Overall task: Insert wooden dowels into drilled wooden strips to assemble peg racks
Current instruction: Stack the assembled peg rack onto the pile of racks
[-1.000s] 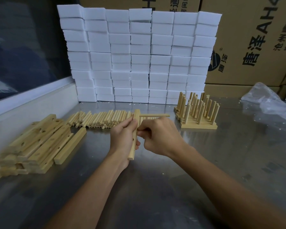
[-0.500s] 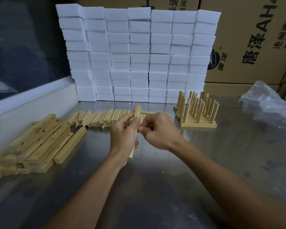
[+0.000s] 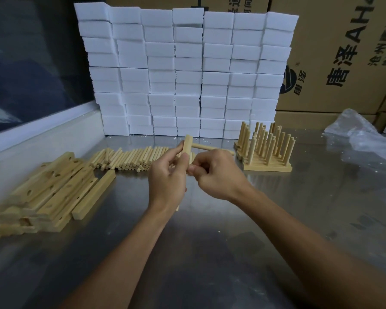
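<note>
Both hands grip: left hand (image 3: 168, 175) holds the strip (image 3: 186, 145), right hand (image 3: 216, 175) now pinches a second dowel (image 3: 191, 169) toward its next hole.

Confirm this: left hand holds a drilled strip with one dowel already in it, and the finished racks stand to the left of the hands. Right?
Not quite. The head view shows the finished racks right of the hands; the undrilled-side pile on the left is loose strips. The left hand does hold the strip with one dowel.

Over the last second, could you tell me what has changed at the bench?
The right hand moved in beside the strip, pinching something at it. The left hand still holds the strip upright, one dowel sticking out right. Loose dowels, strip pile and finished racks unchanged.
</note>
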`<state>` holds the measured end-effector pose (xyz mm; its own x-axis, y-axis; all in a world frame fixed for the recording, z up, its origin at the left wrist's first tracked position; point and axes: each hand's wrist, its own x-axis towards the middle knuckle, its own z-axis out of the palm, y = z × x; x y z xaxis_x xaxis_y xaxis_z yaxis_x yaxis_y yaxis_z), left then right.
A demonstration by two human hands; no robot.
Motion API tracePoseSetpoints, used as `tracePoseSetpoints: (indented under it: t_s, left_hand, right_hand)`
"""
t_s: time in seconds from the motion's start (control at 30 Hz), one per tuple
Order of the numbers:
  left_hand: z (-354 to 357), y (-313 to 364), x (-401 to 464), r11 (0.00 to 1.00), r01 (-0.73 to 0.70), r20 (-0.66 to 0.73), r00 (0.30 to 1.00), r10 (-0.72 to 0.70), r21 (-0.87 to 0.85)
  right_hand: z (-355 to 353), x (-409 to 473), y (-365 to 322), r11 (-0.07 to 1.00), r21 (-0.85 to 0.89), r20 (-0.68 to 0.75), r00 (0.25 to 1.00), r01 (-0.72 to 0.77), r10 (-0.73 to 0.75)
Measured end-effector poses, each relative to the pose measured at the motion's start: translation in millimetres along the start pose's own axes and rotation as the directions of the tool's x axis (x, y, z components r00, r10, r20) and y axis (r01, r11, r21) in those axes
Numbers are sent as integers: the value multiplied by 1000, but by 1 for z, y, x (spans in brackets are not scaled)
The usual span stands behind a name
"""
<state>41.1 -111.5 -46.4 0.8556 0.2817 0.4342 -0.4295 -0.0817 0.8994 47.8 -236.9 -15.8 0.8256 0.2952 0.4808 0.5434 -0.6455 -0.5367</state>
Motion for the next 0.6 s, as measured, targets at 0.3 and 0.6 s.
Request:
tracePoseSetpoints:
  t_s: [0.3, 0.6]
  left_hand:
    - [-1, 2, 3, 984, 110, -23, 993, -114, -142]
    - [-12, -8, 12, 887, 328, -140, 911, -388, -324]
  right_hand:
    - [1, -2, -2, 964, -193, -47, 980, 183, -196]
    - [-7, 1, 13, 995, -63, -85, 993, 81, -87]
